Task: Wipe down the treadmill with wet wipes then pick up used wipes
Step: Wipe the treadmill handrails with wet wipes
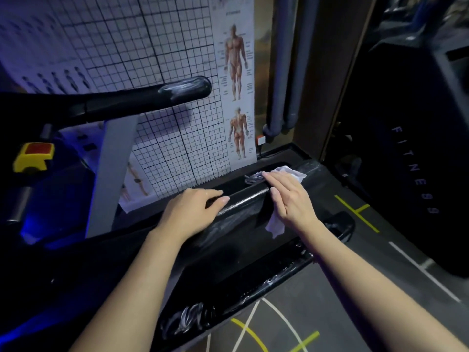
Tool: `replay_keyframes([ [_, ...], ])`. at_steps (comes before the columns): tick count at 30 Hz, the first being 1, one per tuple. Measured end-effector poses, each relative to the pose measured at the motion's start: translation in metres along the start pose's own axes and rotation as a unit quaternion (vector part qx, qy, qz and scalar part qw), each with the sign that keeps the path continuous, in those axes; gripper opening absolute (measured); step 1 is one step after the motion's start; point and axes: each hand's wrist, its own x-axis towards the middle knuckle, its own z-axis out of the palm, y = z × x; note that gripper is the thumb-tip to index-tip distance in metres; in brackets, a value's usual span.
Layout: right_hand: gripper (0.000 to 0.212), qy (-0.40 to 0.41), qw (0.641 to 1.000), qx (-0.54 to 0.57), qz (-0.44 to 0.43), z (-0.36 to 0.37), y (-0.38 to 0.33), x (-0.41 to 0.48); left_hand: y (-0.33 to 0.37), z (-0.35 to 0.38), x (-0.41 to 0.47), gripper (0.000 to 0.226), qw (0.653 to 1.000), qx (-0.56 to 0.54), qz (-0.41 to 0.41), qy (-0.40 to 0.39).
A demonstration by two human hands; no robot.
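The right hand lies flat, fingers straight and together, pressing a white wet wipe onto the glossy black side rail of the treadmill; the wipe's ends show beyond the fingertips and below the palm. Just beside it, the left hand rests on the same rail with relaxed fingers, holding nothing.

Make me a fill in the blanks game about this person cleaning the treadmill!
1. The wipe under the right hand is coloured ____.
2. The left hand rests on the treadmill rail, which is coloured ____.
3. The button with the red top has a ____ body.

Missing words: white, black, yellow.
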Motion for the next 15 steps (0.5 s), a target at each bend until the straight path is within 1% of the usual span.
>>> replay_keyframes([
  [5, 0.042, 0.014, 0.999, -0.002, 0.043, -0.007, 0.037, 0.003, 0.012, 0.01, 0.026, 0.052, 0.998, -0.061, -0.011, -0.017],
  [8, 0.041, 0.035, 0.996, 0.006, 0.079, -0.012, 0.057, 0.006, 0.006, 0.019, 0.038, 0.039, 0.993, -0.115, -0.021, -0.031],
  [11, 0.041, 0.032, 0.995, 0.004, 0.094, -0.016, 0.075, 0.009, -0.004, 0.025, 0.047, 0.026, 0.985, -0.166, -0.028, -0.034],
  [13, 0.042, 0.022, 0.989, 0.019, 0.144, -0.021, 0.086, 0.011, -0.006, 0.025, 0.051, 0.018, 0.984, -0.171, -0.028, -0.037],
  [15, 0.044, 0.011, 0.964, 0.093, 0.248, -0.026, 0.094, 0.013, -0.005, 0.025, 0.055, 0.015, 0.982, -0.182, -0.036, -0.039],
])
